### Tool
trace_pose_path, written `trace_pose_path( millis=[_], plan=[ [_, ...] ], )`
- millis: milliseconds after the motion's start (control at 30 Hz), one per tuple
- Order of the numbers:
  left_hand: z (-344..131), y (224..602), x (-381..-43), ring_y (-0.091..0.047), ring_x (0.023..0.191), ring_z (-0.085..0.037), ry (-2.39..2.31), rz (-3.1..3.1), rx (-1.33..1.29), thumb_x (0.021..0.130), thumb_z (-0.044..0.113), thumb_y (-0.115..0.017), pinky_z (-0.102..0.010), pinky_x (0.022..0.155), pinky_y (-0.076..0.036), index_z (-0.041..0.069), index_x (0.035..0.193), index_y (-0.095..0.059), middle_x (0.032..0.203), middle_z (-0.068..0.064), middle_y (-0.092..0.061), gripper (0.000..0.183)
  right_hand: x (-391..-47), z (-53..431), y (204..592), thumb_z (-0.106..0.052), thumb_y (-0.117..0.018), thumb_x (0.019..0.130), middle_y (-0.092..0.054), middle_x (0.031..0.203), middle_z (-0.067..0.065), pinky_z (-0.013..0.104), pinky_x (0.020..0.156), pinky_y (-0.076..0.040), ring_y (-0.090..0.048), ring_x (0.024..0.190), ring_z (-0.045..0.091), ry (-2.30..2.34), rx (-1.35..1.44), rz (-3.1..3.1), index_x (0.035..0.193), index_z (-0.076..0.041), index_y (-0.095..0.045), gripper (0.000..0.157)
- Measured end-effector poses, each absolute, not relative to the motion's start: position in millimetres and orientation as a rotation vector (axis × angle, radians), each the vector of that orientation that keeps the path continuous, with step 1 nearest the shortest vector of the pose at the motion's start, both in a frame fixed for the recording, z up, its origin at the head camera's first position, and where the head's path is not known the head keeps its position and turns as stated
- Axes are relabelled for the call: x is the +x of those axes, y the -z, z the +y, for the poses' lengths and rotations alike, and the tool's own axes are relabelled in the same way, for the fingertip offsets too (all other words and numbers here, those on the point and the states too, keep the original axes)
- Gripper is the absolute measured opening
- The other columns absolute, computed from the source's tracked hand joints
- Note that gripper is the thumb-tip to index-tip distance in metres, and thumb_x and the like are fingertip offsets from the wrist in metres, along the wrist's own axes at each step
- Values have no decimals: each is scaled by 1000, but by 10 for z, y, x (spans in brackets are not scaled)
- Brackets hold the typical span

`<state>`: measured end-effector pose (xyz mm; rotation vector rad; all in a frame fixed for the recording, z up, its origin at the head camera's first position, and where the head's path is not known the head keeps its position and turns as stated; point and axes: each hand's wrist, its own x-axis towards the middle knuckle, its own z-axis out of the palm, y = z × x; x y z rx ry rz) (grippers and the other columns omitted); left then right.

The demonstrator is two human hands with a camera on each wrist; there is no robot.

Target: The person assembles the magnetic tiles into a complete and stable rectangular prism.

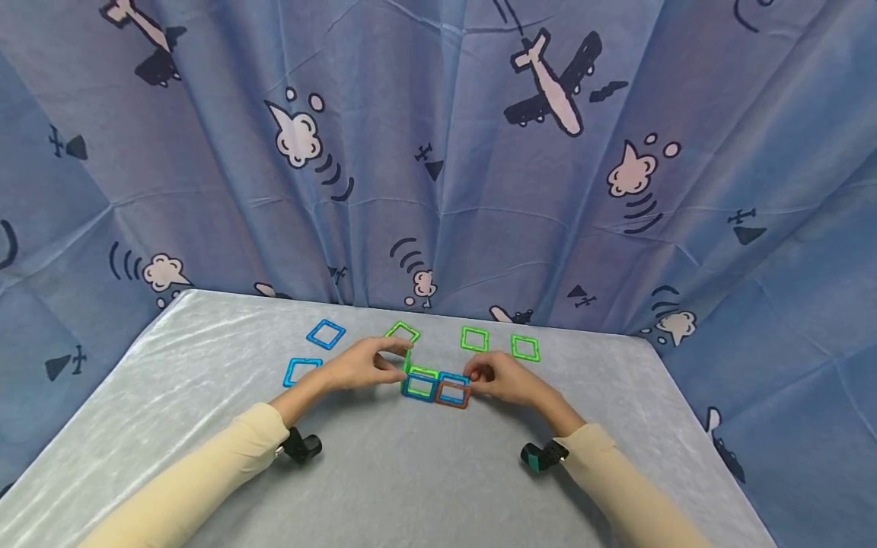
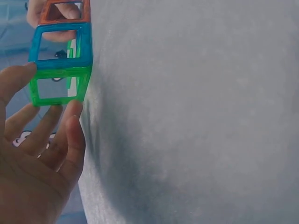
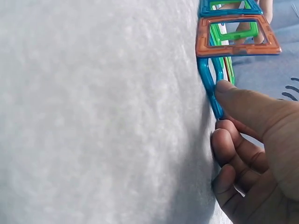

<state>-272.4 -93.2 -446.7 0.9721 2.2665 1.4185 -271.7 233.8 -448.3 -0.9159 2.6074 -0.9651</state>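
Square magnetic tiles with open centres stand joined in a low row at mid-table. The front has a blue tile [image 1: 419, 398] beside an orange tile [image 1: 452, 406]. An upright green tile [image 2: 56, 101] closes the left end, and more green shows behind. My left hand [image 1: 363, 364] holds this end tile, thumb by its seam with the blue one and fingertips along its opposite edge. At the right end, my right hand [image 1: 507, 377] pinches another blue tile [image 3: 204, 72] between thumb and fingers. This tile meets the edge of the orange one; its far part is covered by the fingers.
Two loose blue tiles lie to the left, a tilted one [image 1: 318, 343] and a nearer one [image 1: 304, 360]. Behind the row are three loose green tiles, including one at right [image 1: 526, 359]. A patterned blue curtain [image 1: 466, 251] hangs behind the pale cloth-covered table [image 1: 411, 479].
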Motion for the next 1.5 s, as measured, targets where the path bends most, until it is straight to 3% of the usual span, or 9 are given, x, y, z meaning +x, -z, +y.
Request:
trace_pose_path(
  millis=[367,633,967,1500],
  plan=[
    [-879,4463,-2654,-69,101,-28,-1455,2271,880,101,18,-66,-42,69,-58,-3,146,-49,136,-23,-57,52,-2569,2320,4494,-8,-81,88,-58,80,-6,25,62,-45,-53,71,9,956,-948,2604,94,-6,-70,13],
    [-841,4459,-2634,-70,98,-27,-1506,2255,862,101,15,-65,-42,69,-57,-5,141,-53,129,-20,-60,46,-2444,2346,4511,-14,-83,87,-58,77,-7,26,60,-44,-52,68,9,989,-939,2604,90,-9,-71,14],
    [-745,4483,-2674,-70,98,-28,-1569,2192,868,99,6,-65,-45,70,-58,-4,136,-57,128,-20,-61,40,-2257,2366,4545,-6,-84,84,-61,76,-5,25,61,-48,-56,69,9,1098,-935,2564,91,-6,-73,13],
    [-622,4477,-2722,-69,100,-31,-1617,2135,868,97,0,-63,-46,77,-58,-7,132,-61,128,-23,-62,36,-1942,2292,4584,-6,-86,82,-66,80,-2,25,64,-51,-59,72,12,1279,-794,2565,92,-3,-76,15]
  ],
)
